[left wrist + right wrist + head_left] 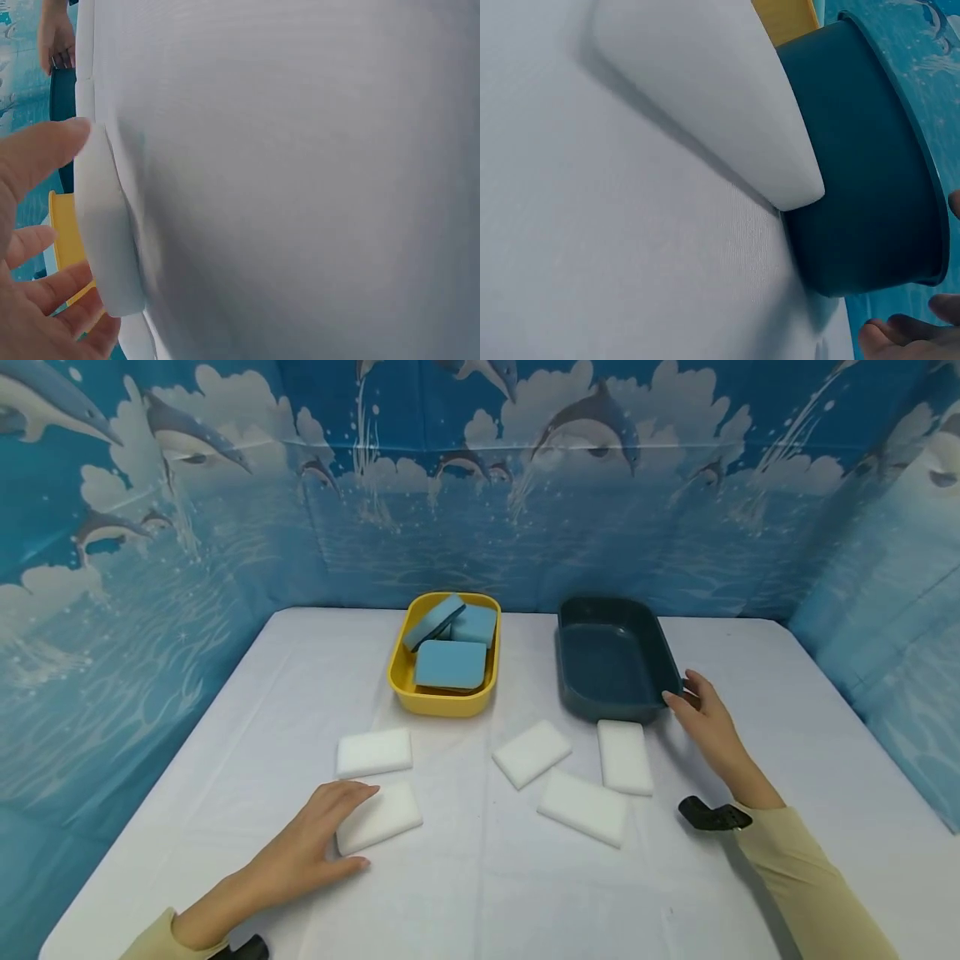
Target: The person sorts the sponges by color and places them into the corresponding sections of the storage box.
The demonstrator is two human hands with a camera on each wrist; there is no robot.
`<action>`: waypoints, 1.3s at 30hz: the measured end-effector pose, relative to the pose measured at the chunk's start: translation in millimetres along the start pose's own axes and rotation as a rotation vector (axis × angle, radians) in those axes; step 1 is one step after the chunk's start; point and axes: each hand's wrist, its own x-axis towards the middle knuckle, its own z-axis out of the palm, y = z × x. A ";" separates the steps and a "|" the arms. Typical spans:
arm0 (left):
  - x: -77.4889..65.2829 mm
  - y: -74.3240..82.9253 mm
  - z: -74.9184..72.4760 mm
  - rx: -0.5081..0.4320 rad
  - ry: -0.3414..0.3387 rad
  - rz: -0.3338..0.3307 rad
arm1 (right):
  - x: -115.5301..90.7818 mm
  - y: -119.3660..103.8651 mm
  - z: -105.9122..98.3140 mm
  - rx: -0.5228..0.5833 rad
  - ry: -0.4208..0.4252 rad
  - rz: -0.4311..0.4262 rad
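My left hand [303, 847] reaches over a white sponge [386, 818] on the table, its thumb spread from its fingers. In the left wrist view, the thumb and fingertips lie close around that sponge [109, 225]; whether they touch it I cannot tell. My right hand [708, 727] is at the near right corner of a dark teal bin [622, 706], thumb and fingers apart near its rim. The right wrist view shows the fingers [900, 337] beside the bin's outer wall [870, 165], and contact is unclear. The bin holds nothing visible.
Blue sponges [452, 664] lie in a yellow bin [442, 706] left of the teal one. More white sponges lie on the white tablecloth [480, 893]: one [375, 752] behind the left hand, others [585, 806] before the teal bin. A dolphin-print curtain [450, 543] hangs behind.
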 end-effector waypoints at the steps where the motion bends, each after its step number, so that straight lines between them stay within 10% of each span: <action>1: 0.2 -0.4 -0.2 -0.001 -0.006 -0.013 | 1.8 -1.2 0.2 0.011 -0.016 0.020; 14: 1.4 -1.7 -3.6 -0.052 -0.161 -0.176 | 16.5 -3.8 7.6 0.303 -0.106 0.096; 29: 7.6 -2.4 -3.9 -0.069 -0.092 -0.117 | 18.1 -3.3 10.3 0.307 -0.073 0.093; 39: 40.4 4.2 -14.2 -0.097 -0.111 -0.056 | 19.4 -4.1 12.1 0.321 -0.069 0.151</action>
